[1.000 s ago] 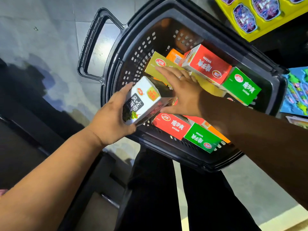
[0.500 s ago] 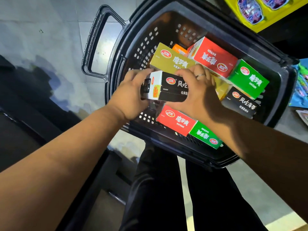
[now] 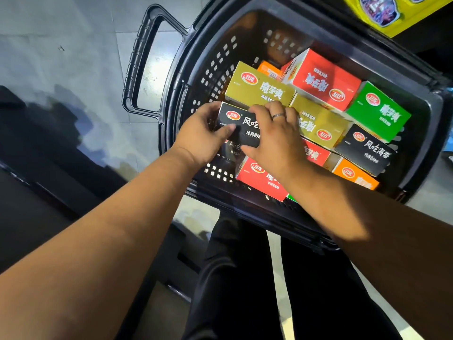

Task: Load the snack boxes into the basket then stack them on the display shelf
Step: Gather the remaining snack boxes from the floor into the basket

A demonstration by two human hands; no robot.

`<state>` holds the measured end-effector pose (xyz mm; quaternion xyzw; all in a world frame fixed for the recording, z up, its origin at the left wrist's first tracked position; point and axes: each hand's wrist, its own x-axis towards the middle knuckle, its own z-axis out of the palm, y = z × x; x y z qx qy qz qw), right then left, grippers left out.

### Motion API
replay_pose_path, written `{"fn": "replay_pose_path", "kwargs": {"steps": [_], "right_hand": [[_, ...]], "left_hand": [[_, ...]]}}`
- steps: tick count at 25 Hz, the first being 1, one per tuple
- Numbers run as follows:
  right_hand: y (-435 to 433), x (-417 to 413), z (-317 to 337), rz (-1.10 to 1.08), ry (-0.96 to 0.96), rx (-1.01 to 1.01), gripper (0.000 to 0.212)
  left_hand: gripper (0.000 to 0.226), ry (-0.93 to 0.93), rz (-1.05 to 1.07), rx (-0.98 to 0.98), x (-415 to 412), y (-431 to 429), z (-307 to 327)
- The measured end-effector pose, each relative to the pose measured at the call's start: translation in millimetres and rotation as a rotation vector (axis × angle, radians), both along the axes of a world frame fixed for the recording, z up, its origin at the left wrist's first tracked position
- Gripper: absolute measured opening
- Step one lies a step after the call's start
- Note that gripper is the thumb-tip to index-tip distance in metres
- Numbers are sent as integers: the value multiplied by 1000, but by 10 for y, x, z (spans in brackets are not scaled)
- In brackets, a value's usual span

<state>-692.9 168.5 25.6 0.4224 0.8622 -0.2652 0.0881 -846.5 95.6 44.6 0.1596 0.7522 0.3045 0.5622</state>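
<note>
A black plastic basket (image 3: 196, 77) sits on the floor and holds several snack boxes. A black snack box (image 3: 239, 123) lies at the basket's near left, on top of another black box. My left hand (image 3: 201, 136) grips its left end, thumb across the top. My right hand (image 3: 274, 136) presses on its right half. Around it lie an olive box (image 3: 259, 87), a red box (image 3: 321, 79), a green box (image 3: 377, 109), a second black box (image 3: 365, 149), a second red box (image 3: 259, 177) and an orange box (image 3: 353, 175).
The basket's handle (image 3: 137, 67) juts out to the left over the grey tiled floor (image 3: 61, 57). A yellow display pack (image 3: 382, 11) hangs at the top right. My dark trouser legs (image 3: 245, 278) stand just below the basket. A dark low ledge (image 3: 36, 192) runs along the left.
The black box has turned from tilted in my left hand to flat, and both hands have lowered it into the basket's near left area.
</note>
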Motion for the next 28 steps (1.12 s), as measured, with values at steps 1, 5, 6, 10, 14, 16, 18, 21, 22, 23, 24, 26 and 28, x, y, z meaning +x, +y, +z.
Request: {"fn": "replay_pose_path", "kwargs": {"steps": [1,5,6,10,14,16,18,21,22,23,24,26,28], "right_hand": [[-25,26,-37,-9,7,27,79],[-105,166,-178,-51,6,131,75],[-112,188,-196,-61,25,129,73],[-104,252,-180,-65,38,54,65],[-84,406,34,-67,-16,13,65],[-58,501,314,-79,-94,-15,69],[-35,634,752,-92,-173,-24,73],[-14,816,1582,-145,-208,6,79],[-15,873,1902,-173,-197,45,80],[-29,921,2173,-198,-195,79,81],[-62,966,2420,-225,-203,100,81],[-126,1085,2865,-265,-194,127,81],[-174,1292,3311,-295,-185,135,80]], "left_hand": [[36,26,-8,-6,14,23,-41],[36,67,9,6,48,93,-221],[35,77,6,9,46,84,-255],[36,145,-42,-50,-8,-30,-367],[61,224,-275,-91,70,-27,-13],[65,317,-431,-77,127,-26,351],[67,461,-636,-55,179,-25,815],[71,720,-883,-6,278,19,1555],[73,774,-923,24,322,58,1843],[76,816,-955,54,374,98,2098],[79,847,-986,70,437,124,2344],[83,901,-1039,115,583,161,2802],[82,949,-1080,204,798,195,3252]]}}
